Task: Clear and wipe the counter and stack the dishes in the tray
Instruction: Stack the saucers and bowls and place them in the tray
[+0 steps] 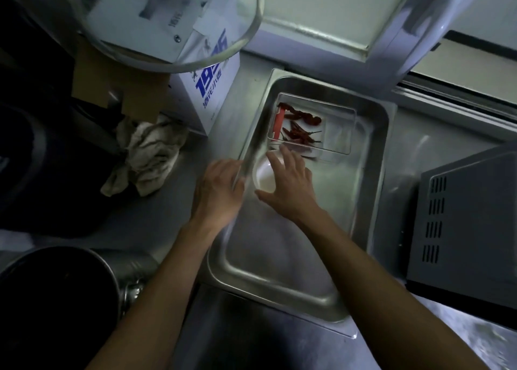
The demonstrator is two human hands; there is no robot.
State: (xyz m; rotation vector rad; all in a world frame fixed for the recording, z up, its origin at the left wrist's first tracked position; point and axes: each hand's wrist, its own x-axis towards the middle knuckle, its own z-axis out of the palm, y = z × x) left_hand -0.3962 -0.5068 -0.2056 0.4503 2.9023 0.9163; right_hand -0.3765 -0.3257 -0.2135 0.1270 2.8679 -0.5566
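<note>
The person is in the stacking step. The right hand [288,186] has its fingers spread wide over a small white bowl [263,175] inside the steel tray [279,283], touching it from above. The left hand [216,190] rests on the tray's left rim, just beside the bowl; I cannot tell whether it grips the rim. Beyond the right fingertips lies a clear dish [335,129] with dried chillies [300,126]. Next, I think, the bowl must be settled flat. The cloth [148,157] waits left of the left hand.
</note>
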